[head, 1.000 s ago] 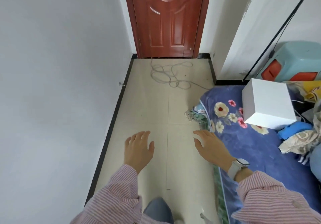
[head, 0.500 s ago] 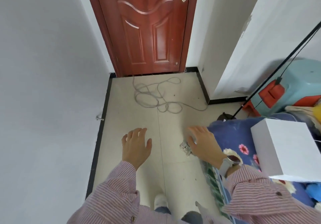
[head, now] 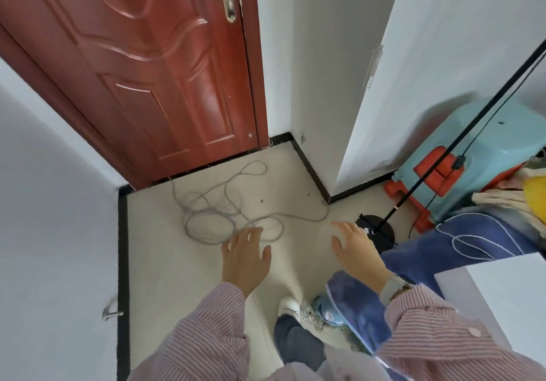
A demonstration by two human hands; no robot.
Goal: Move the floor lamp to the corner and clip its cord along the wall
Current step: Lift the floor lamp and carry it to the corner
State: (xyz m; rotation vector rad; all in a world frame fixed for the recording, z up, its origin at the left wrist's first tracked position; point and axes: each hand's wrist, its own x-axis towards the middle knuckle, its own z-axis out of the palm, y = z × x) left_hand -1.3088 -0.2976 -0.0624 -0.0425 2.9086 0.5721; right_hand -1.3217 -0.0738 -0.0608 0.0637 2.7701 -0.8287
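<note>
The floor lamp's thin black pole (head: pixel 461 141) slants up to the right from its round black base (head: pixel 381 234) on the floor by the wall corner. A thin black cord (head: pixel 472 144) with an inline switch runs beside the pole. My right hand (head: pixel 356 249) hovers open just left of the base, not touching it. My left hand (head: pixel 245 259) is open above the tiles, its fingers over the edge of a tangled grey cable (head: pixel 224 209).
A red-brown door (head: pixel 153 64) closes the far end. White walls with black skirting stand left and right. A teal and orange stool (head: pixel 478 156) sits behind the lamp. A blue bedspread (head: pixel 472 238) and a white box (head: pixel 502 301) lie at the right.
I have stepped forward toward the door, so the lamp base and grey cable are much closer. Both hands stay open and have moved ahead, the right one away from the bedspread corner.
</note>
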